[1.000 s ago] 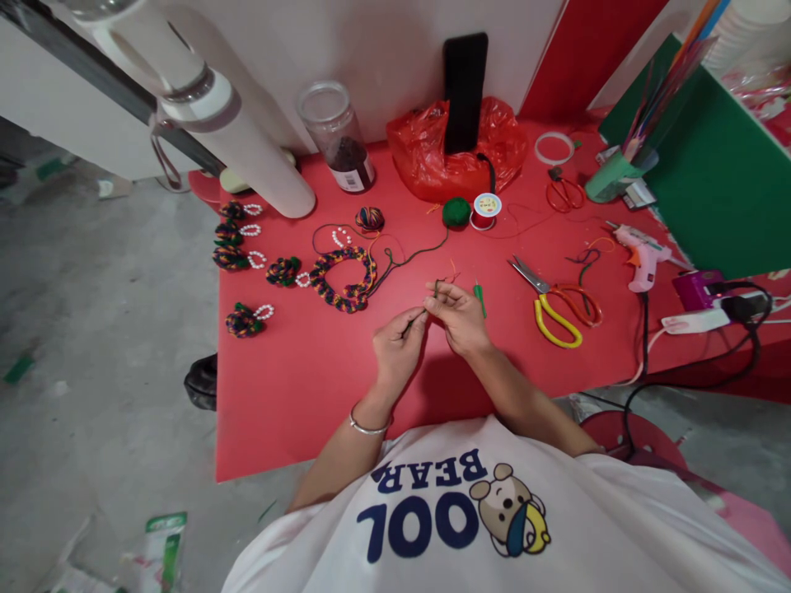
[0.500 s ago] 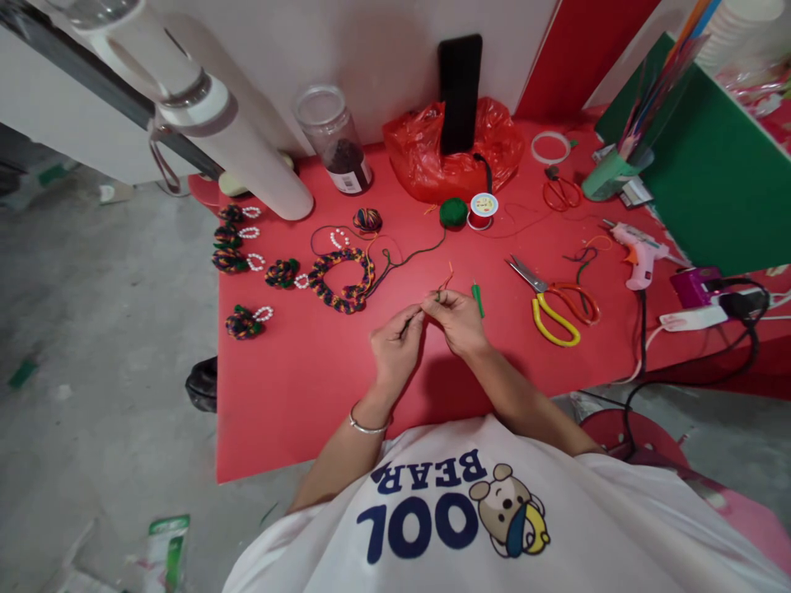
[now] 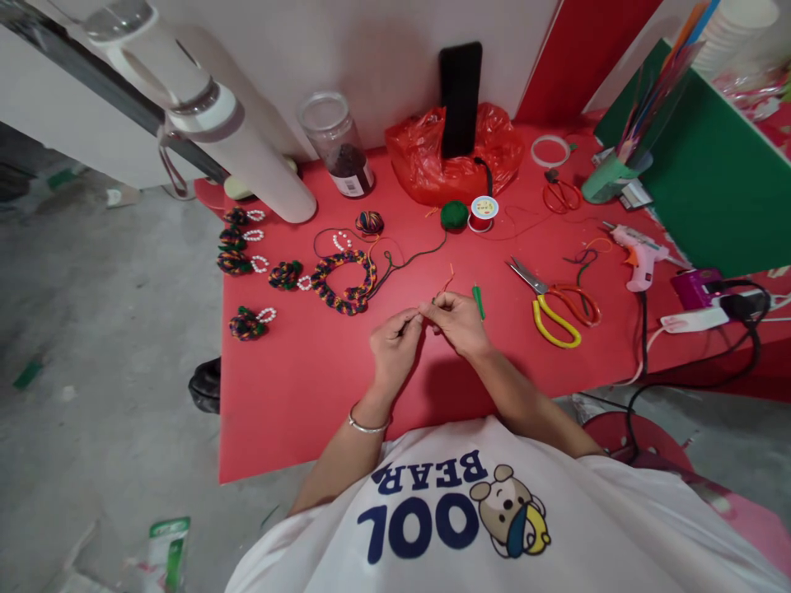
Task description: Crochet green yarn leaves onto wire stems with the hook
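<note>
My left hand (image 3: pixel 395 346) and my right hand (image 3: pixel 458 321) meet above the middle of the red table (image 3: pixel 297 395), both pinched on thin cords (image 3: pixel 443 288) of green and orange whose ends stick up past my right fingers. A green-handled hook (image 3: pixel 478 301) lies just right of my right hand. A woven multicoloured band (image 3: pixel 346 282) curls on the table beyond my left hand, with a green cord running from it to a green yarn ball (image 3: pixel 454 214).
Yellow and orange scissors (image 3: pixel 556 309) lie to the right, a glue gun (image 3: pixel 639 255) and power strip (image 3: pixel 695 317) farther right. Small yarn flowers with bead loops (image 3: pixel 247 324) sit at the left edge. A jar (image 3: pixel 337 144), red bag (image 3: pixel 426 161) and black phone (image 3: pixel 461 99) stand at the back.
Both hands stay together on the cords; the fingers shifted slightly, and the view drifted a little.
</note>
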{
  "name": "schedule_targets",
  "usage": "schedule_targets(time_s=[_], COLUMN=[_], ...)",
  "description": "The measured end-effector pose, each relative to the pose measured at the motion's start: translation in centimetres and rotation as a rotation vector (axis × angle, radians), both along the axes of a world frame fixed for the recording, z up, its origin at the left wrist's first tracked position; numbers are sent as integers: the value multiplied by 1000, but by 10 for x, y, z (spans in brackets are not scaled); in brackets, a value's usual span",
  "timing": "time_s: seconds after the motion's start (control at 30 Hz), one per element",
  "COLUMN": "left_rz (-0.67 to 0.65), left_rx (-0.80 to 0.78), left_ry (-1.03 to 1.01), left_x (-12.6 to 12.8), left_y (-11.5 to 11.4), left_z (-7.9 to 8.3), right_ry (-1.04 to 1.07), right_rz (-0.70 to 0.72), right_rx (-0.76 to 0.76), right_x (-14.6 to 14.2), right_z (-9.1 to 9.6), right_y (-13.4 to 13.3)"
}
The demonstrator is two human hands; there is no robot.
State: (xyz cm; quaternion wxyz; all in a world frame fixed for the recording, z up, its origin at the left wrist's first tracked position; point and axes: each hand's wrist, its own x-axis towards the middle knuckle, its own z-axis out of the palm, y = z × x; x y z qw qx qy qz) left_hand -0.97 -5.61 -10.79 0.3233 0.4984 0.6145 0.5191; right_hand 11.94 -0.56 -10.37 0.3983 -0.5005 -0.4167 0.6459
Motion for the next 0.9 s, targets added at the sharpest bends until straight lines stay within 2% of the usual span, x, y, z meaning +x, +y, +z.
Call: schedule_targets(time_s=[0.1,0.3,0.37,0.5,0.7,0.8,0.9], left_rz=[44,106,117,138,163,206,242], left_rx=[-34,-86,-93,-111,-132,-140,-135], left_ry=[-65,-137,-167,-239,-336,-428,-591], left_x=[-2,-2,-3,-5,-6,-9,-13], left_y=[3,8,8,10,13,14,16], left_z=[2,6,4,0,4,2,-3], right_ry=[-212,-864,-967,-1037,-1039,-1074,-1031], right_rz=[173,142,226,516,768,811,773], right_rx=[48,522,620,757,819,827,821], right_x=[19,61,64,53,35,35,43], right_z=[8,22,22,24,23,23,29], right_y=[1,21,34,59,76,79,77])
